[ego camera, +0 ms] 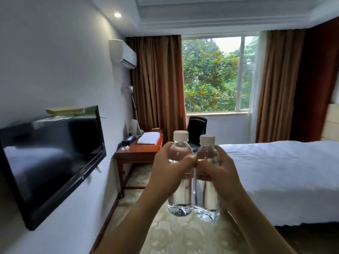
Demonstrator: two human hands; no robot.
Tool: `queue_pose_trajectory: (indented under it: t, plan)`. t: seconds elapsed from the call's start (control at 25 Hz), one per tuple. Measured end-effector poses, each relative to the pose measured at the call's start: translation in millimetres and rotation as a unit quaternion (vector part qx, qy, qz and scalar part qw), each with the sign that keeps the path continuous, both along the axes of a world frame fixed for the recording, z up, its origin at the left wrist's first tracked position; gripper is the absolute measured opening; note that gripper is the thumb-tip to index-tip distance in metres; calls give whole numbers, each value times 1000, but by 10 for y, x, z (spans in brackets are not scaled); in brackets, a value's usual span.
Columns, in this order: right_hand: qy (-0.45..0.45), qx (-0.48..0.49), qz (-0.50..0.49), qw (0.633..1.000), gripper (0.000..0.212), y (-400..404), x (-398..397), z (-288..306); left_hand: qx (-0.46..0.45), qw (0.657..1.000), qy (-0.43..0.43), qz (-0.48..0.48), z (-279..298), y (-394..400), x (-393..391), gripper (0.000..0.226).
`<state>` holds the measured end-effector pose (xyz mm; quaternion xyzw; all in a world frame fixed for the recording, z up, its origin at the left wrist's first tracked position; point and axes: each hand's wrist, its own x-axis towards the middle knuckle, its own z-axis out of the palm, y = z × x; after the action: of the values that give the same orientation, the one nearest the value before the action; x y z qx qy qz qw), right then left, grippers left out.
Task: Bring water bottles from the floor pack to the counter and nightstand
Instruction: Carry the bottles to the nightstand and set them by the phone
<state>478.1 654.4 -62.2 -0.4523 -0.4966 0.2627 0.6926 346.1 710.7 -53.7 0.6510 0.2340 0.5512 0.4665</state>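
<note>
I hold two clear water bottles with white caps upright in front of me, side by side and touching. My left hand (169, 171) is wrapped around the left bottle (180, 195) at mid-height. My right hand (218, 173) grips the right bottle (207, 197) the same way. My thumbs meet between them. The floor pack and the nightstand are out of view.
A wooden desk (136, 153) with a folded white towel, a tissue box and an ashtray stands ahead on the left, a black chair (197, 127) behind it. A wall-mounted TV (51, 158) juts out on the left. The white bed (286, 175) fills the right. Patterned carpet runs between them.
</note>
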Motion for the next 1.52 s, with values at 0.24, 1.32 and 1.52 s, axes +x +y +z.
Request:
queue_pose_trajectory:
  t: [0.24, 1.32, 1.52]
  plan:
    - [-10, -5, -2, 1000, 24, 1819, 463, -109, -10, 1000, -7, -15, -141, 1803, 447, 31]
    - [22, 40, -289, 956, 27, 5242, 5669, 224, 4, 959, 18, -282, 297, 5900, 5973, 18]
    - [34, 24, -439, 898, 29, 4873, 6501, 184, 1, 915, 8, -403, 226, 5842, 7295, 26]
